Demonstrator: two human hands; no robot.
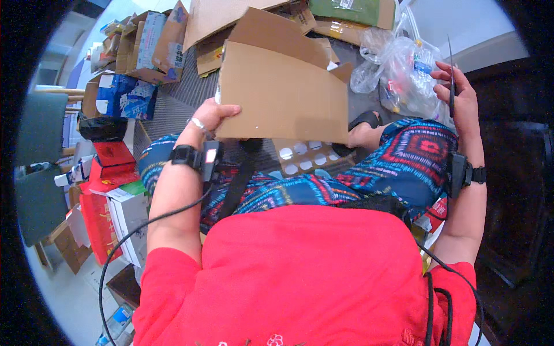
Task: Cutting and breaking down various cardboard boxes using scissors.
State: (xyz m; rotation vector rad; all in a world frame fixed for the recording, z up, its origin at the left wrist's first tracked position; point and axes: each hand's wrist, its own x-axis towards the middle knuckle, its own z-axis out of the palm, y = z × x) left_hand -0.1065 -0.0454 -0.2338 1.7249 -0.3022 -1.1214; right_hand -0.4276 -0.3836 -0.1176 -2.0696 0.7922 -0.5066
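My left hand [212, 114] grips the near left edge of a brown cardboard piece [281, 91], thumb on top of it. The cardboard is raised above my lap, with a folded flap [277, 36] along its far side. Off to the right, my right hand [461, 88] holds a slim knife [452, 73], seen nearly edge-on, its blade pointing away from me. The knife is apart from the cardboard. Partly hidden below the cardboard is a carton insert with round holes [309, 158], on the floor between my legs.
Several opened cartons [149, 47] stand at the far left, near a blue box [130, 97]. Red boxes [101, 216] and a white box [127, 220] lie left of me. A clear bag of plastic bottles [411, 82] rests beyond my right knee. A dark cabinet [510, 181] borders the right side.
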